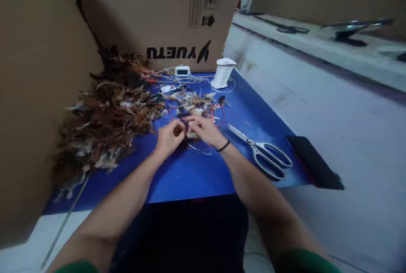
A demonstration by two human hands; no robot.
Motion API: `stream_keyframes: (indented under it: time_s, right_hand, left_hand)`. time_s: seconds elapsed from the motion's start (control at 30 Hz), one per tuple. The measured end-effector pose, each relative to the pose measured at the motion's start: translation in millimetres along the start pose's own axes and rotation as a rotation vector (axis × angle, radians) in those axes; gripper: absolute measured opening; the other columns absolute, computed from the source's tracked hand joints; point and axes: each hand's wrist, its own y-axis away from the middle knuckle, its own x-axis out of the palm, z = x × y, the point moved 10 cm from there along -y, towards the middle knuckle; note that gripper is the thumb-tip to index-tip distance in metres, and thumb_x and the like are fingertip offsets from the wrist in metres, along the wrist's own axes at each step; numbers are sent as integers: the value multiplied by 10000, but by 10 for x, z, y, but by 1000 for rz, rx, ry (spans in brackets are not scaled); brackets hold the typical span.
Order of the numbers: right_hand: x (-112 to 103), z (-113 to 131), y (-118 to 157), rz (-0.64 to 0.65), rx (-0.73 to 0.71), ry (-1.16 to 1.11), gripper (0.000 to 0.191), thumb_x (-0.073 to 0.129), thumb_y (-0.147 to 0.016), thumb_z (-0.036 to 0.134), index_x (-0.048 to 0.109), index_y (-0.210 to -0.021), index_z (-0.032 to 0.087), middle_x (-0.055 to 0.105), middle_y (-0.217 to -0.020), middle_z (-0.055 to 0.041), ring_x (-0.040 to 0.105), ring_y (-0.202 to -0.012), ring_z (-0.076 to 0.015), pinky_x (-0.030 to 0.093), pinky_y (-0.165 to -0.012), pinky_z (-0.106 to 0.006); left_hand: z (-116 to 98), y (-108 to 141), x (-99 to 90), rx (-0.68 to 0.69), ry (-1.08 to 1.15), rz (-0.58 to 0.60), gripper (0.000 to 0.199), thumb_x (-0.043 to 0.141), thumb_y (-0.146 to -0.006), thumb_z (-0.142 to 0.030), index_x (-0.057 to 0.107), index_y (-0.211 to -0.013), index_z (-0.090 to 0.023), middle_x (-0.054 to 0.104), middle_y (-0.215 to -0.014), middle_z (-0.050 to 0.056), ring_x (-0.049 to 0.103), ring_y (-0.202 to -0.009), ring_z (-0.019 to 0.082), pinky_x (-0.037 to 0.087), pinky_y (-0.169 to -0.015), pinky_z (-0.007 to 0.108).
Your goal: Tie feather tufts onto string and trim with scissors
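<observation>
Over the middle of the blue tabletop (190,180), my left hand (169,138) has its thumb and forefinger curled together in a pinch. Close beside it on the right, my right hand (206,130) is also closed, fingers bent toward the left one. What lies in their fingertips is too small and blurred to name. Loose pale feathers (196,103) and a red cord (223,114) lie just beyond the hands. A thin light strand (198,149) curves below the right hand. Silver scissors (261,150) rest to its right, blades slightly apart.
A large heap of brown feathers (114,112) covers the left side. At the back stand a white thread spool (223,74) and a small white digital display (182,71). Cardboard boxes (133,11) wall the back and left. A black phone (314,161) lies at the right edge.
</observation>
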Motion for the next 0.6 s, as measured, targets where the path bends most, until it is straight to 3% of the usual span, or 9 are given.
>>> stream_keyframes:
  time_s: [0.13, 0.27, 0.6]
  right_hand:
    - [39, -110, -2, 12, 51, -3, 213, 519, -751, 233, 653, -877, 126, 638, -686, -12, 528, -587, -100, 391, -577, -224]
    - [86, -192, 18, 43, 140, -74, 140, 561, -704, 255, 616, -765, 142, 561, -554, 33, 465, -504, -79, 355, -520, -208]
    - [105, -205, 99, 41, 319, -217, 185, 593, -631, 263, 638, -744, 124, 556, -550, 28, 426, -476, -60, 319, -483, -203]
  left_hand:
    - [-9, 5, 0, 14, -6, -22, 63, 597, -718, -148, 569, -758, -189, 638, -667, -35, 622, -596, 96, 505, -603, 201]
    - [-7, 8, -31, 32, 21, -65, 66, 605, -726, -153, 570, -768, -191, 644, -687, -33, 627, -601, 94, 505, -597, 197]
    - [-86, 47, -67, 92, 9, -119, 58, 612, -749, -165, 575, -788, -186, 662, -732, -7, 642, -636, 113, 521, -629, 229]
